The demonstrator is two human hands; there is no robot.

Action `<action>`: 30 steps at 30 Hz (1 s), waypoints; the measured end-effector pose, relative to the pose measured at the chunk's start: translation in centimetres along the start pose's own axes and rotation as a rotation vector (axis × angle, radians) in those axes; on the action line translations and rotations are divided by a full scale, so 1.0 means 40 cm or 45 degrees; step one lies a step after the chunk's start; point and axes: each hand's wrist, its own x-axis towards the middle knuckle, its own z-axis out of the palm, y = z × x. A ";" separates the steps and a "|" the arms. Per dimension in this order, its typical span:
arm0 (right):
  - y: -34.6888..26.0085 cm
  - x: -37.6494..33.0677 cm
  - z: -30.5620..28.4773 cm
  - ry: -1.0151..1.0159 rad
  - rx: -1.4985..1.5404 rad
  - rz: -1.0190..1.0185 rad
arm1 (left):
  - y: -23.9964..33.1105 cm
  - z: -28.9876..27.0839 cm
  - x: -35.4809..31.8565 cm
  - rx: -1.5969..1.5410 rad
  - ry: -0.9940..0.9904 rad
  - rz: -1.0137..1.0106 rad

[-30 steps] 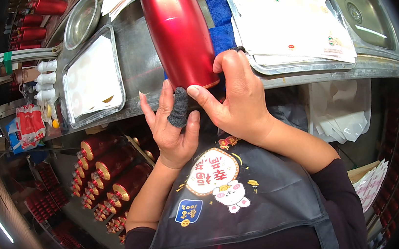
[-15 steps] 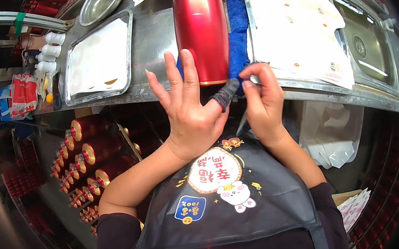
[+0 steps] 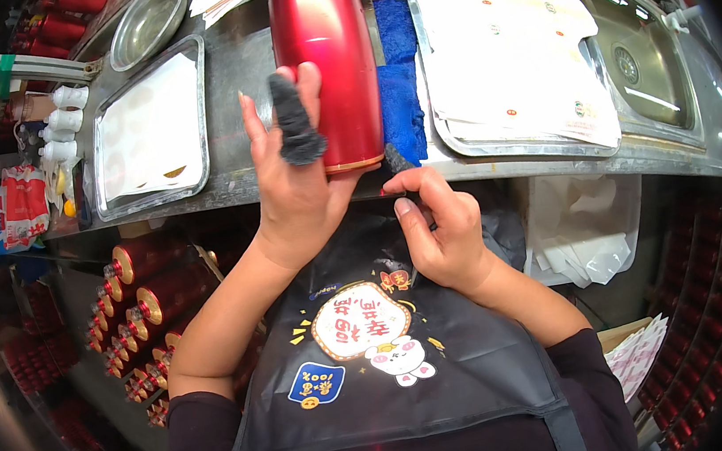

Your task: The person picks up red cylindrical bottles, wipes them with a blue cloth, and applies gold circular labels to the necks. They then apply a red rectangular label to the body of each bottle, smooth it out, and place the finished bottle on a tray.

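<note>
My left hand (image 3: 290,189) is open, its fingers spread along the left side of a glossy red bottle (image 3: 329,60) that lies on the bench, base toward me. A dark knitted finger cover (image 3: 293,122) sits on one of its fingers. Another dark cover (image 3: 394,158) shows at the thumb tip, beside the bottle's gold-rimmed base. My right hand (image 3: 444,236) is just in front of the bench edge, fingers curled and thumb drawn close to the forefinger. A tiny red spot shows by the forefinger's tip; what it pinches, if anything, I cannot make out.
Folded blue cloth (image 3: 400,87) lies along the bottle's right side. White sheets (image 3: 510,48) fill a metal tray on the right, near a sink (image 3: 628,66). Another tray (image 3: 207,136) stands left below a metal bowl (image 3: 147,25). Racked red bottles (image 3: 156,302) stand below left.
My right hand has come away from the cover on my left hand and moved lower. My left hand has turned; a dark cover now shows on an upright finger. The whole view has shifted.
</note>
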 end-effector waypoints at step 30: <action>-0.080 0.102 -0.077 -0.170 -0.123 -0.156 | -0.068 -0.003 -0.050 -0.234 -0.028 -0.107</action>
